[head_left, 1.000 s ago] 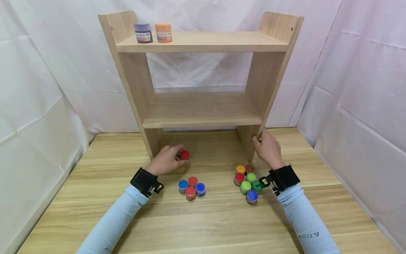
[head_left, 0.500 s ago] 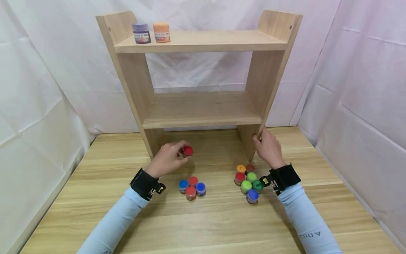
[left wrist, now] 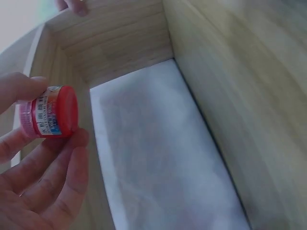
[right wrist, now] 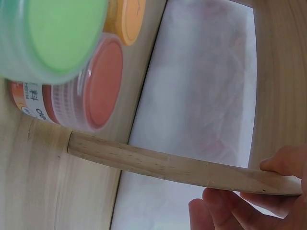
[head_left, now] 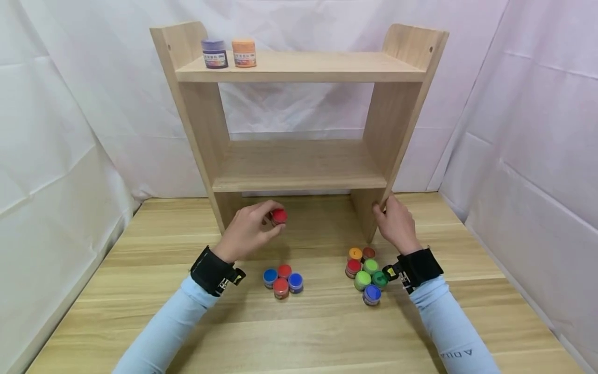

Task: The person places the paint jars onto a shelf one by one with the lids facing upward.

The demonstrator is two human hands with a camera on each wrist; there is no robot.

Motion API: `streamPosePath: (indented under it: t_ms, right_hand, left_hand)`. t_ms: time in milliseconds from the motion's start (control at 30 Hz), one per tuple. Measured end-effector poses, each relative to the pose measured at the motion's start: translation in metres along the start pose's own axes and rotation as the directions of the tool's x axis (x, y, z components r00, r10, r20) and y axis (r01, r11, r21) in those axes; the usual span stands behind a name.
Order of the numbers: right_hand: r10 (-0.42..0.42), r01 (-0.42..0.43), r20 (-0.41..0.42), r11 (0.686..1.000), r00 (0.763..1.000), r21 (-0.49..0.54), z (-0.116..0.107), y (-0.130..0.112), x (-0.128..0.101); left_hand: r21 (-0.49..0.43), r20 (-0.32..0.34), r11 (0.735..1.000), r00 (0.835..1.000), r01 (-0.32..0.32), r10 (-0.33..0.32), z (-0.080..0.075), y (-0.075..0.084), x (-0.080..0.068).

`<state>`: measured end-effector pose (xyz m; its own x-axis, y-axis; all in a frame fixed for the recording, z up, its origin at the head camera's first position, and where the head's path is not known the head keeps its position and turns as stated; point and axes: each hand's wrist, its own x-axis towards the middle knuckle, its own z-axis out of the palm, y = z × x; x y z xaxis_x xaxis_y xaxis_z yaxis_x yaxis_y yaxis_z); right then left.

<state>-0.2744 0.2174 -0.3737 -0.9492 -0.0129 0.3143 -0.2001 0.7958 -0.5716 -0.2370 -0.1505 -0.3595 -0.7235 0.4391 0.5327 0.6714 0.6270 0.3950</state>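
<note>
Between thumb and fingers, my left hand (head_left: 247, 231) pinches a small red paint jar (head_left: 279, 216) in front of the lower opening of the wooden shelf (head_left: 299, 181). The left wrist view shows the jar (left wrist: 67, 111) on its side in that view, with a printed label and red lid. My right hand (head_left: 397, 223) grips the lower right side panel (right wrist: 187, 170) of the shelf, thumb on the inner face and fingers on the outer. Nearest that hand is a cluster of several paint jars (head_left: 371, 267), green, red, orange, brown and blue.
Two red and two blue jars (head_left: 281, 288) stand together on the wooden table (head_left: 317, 332), in front of my left hand. On the top board's left end sit a purple jar (head_left: 215, 54) and an orange jar (head_left: 244, 53). White cloth (head_left: 528, 135) hangs around the back and sides.
My left hand has raised the red jar and carried it slightly right and away from me. The right hand keeps its grip on the panel. The head view has tilted slightly.
</note>
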Motion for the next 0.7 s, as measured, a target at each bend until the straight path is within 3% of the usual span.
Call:
streamPosePath:
  t_ms: [167, 433, 567, 700]
  right_hand:
    - [0.002, -0.002, 0.005, 1.0, 1.0, 0.006, 0.001, 0.0, 0.0]
    - [0.018, -0.019, 0.021, 1.0, 1.0, 0.023, 0.002, 0.0, -0.002]
    - [0.02, -0.02, 0.004, 1.0, 1.0, 0.004, 0.003, -0.001, -0.001]
    - [0.015, -0.015, -0.023, 1.0, 1.0, -0.014, 0.001, 0.001, -0.001]
  left_hand:
    - [-0.045, -0.061, 0.997, 0.996, -0.065, 0.063, -0.011, 0.006, 0.011]
    - [-0.108, -0.137, 0.988, 0.986, -0.109, 0.094, -0.037, 0.02, 0.03]
    - [-0.09, -0.202, 0.983, 0.969, -0.163, 0.142, -0.052, 0.027, 0.038]
    - [-0.059, -0.267, 0.972, 0.942, -0.227, 0.204, -0.065, 0.033, 0.051]
